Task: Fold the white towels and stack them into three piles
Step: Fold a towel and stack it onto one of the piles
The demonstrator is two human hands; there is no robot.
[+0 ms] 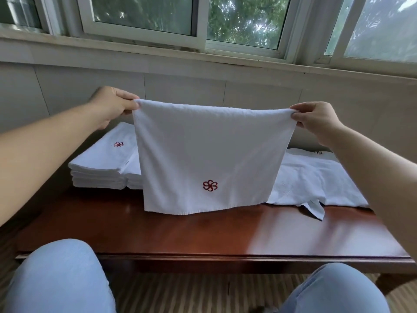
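Observation:
A white towel (209, 154) with a red flower emblem hangs spread out in the air above the table. My left hand (110, 105) pinches its top left corner and my right hand (316, 119) pinches its top right corner. Its lower edge hangs just above the wooden table (203, 236). Behind it at the left stands a pile of folded white towels (103, 163), and a second pile (134, 175) beside it is partly hidden by the held towel. Loose unfolded towels (316, 179) lie at the right.
The table stands against a tiled wall under a row of windows (203, 19). My knees in blue jeans (61, 276) sit below the table's front edge. A striped floor shows beneath.

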